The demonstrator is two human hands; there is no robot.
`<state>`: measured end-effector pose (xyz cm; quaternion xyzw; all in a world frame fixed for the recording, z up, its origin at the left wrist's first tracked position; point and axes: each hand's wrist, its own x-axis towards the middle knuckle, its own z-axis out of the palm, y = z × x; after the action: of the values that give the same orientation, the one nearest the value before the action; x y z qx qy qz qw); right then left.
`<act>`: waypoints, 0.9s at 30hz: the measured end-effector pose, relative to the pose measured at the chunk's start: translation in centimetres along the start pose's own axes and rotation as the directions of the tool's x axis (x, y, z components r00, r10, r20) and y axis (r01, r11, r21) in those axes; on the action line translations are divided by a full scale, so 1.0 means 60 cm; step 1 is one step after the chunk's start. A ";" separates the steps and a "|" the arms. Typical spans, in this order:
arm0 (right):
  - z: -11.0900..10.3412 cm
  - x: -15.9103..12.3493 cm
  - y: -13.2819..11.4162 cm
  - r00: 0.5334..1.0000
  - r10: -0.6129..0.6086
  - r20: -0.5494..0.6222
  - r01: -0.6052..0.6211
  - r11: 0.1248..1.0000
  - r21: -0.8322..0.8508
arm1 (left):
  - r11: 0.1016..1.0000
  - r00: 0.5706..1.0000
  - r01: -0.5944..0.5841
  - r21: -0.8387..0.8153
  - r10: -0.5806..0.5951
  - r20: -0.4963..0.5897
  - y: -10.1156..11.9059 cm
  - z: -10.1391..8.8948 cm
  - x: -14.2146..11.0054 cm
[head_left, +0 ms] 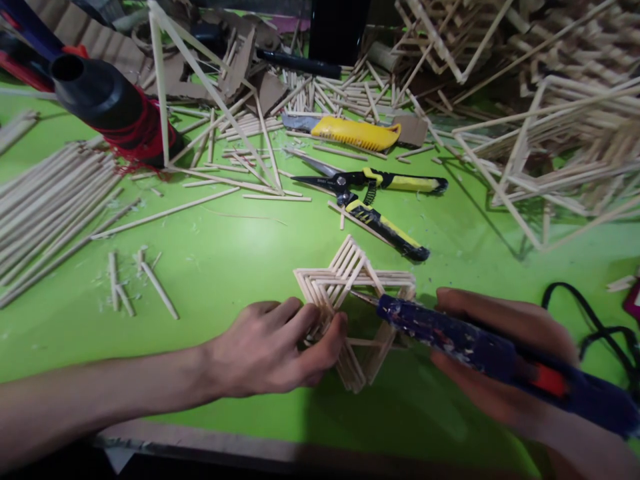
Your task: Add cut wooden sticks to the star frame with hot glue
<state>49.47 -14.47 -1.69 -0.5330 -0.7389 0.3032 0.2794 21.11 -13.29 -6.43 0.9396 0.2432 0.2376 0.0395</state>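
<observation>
A star-shaped frame of thin wooden sticks, several layers high, rests on the green table in front of me. My left hand grips its left side, thumb and fingers closed around the stacked sticks. In my right hand is a blue hot glue gun with a red part and whitish residue. Its narrow tip points left into the star, near the inner crossing of the sticks; whether it touches them I cannot tell. My left fingers hide part of the star's lower left.
Beyond the star lie yellow-and-black snips, open, and a yellow utility knife. Sticks are piled at left near a black-and-red cylinder. Stick frames crowd the right, above a black cord.
</observation>
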 end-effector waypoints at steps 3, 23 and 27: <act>0.003 0.007 -0.004 0.996 -0.082 0.042 0.082 0.997 0.013 | 1.000 1.000 0.004 0.001 -0.004 -0.002 -0.001 0.000 0.001; 0.007 -0.004 0.007 0.997 -0.033 0.064 0.033 0.999 -0.002 | 1.000 1.000 0.003 -0.001 -0.003 0.006 -0.002 -0.001 0.002; -0.003 0.004 0.004 0.997 -0.023 0.071 0.021 1.000 0.019 | 1.000 0.999 -0.005 0.031 0.004 0.045 -0.001 -0.004 0.000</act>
<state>49.69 -14.13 -1.72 -0.5110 -0.7513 0.3258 0.2612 20.94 -13.25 -6.22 0.9457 0.2439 0.2128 0.0297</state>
